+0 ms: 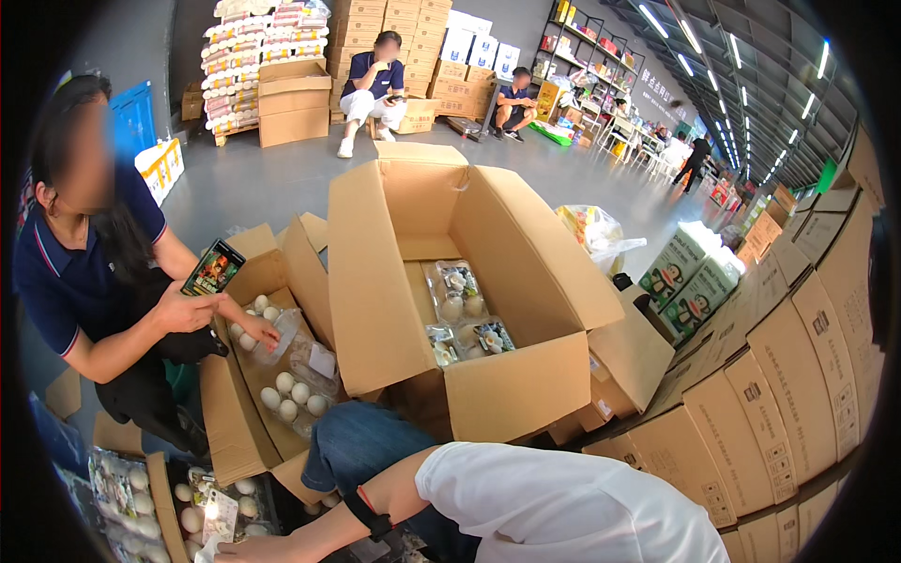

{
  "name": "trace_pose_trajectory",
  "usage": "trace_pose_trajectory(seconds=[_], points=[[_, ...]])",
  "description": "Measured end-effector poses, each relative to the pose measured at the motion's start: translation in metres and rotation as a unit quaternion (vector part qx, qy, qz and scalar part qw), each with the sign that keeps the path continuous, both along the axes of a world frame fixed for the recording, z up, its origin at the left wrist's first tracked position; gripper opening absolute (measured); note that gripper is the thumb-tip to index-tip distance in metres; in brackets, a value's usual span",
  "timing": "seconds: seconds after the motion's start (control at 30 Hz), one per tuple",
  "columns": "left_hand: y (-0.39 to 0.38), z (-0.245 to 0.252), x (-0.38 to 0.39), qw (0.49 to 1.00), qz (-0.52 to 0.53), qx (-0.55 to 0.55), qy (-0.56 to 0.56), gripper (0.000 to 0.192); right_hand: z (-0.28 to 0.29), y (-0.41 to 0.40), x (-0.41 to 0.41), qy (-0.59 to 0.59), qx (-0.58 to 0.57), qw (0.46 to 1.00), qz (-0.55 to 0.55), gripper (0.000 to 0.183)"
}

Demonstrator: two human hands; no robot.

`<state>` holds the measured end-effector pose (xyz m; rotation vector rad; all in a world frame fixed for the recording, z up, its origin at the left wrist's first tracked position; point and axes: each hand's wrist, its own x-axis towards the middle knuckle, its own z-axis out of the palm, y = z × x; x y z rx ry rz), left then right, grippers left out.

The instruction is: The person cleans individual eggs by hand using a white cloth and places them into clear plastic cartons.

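My right hand (260, 550) reaches across to the bottom left, partly cut off by the picture's edge. Its fingertips are beside a white scrap (207, 550), perhaps paper or cloth; whether they grip it is unclear. Just above is a printed card (220, 516) over a pack of pale eggs (191, 521). More packed eggs (134, 503) fill the space left of a cardboard divider (163, 507). My left hand is out of view. Before me stands a large open carton (517, 390) with several clear egg packs (456, 290) at its bottom.
At left, a co-worker (91, 232) holds a printed card (213, 269) and reaches into an open carton (236, 415) with loose eggs (292, 395) and clear plastic trays (313, 366). Stacked cartons (760, 394) line the right. Two seated people (374, 81) are at the back.
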<state>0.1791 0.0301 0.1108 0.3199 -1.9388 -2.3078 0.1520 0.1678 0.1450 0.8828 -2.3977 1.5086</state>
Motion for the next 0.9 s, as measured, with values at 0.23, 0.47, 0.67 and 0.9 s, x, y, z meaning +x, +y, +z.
trace_pose_trajectory(seconds=[0.23,0.47,0.67,0.9], points=[[-0.005,-0.005,0.002,0.999,-0.001,-0.032,-0.006,0.05,0.043,0.015,0.013,-0.239,-0.061,0.967,0.059,0.063],[-0.01,-0.006,0.004,0.998,-0.007,-0.056,-0.008,0.049,0.0,-0.003,0.005,-0.124,-0.062,0.99,0.035,0.068],[-0.022,-0.012,0.01,0.997,-0.003,-0.077,-0.013,0.049,0.033,0.004,-0.001,-0.31,-0.163,0.933,0.081,0.055],[-0.027,-0.02,0.011,0.991,-0.027,-0.129,-0.012,0.048,-0.004,-0.006,-0.002,-0.234,-0.111,0.964,0.06,0.058]])
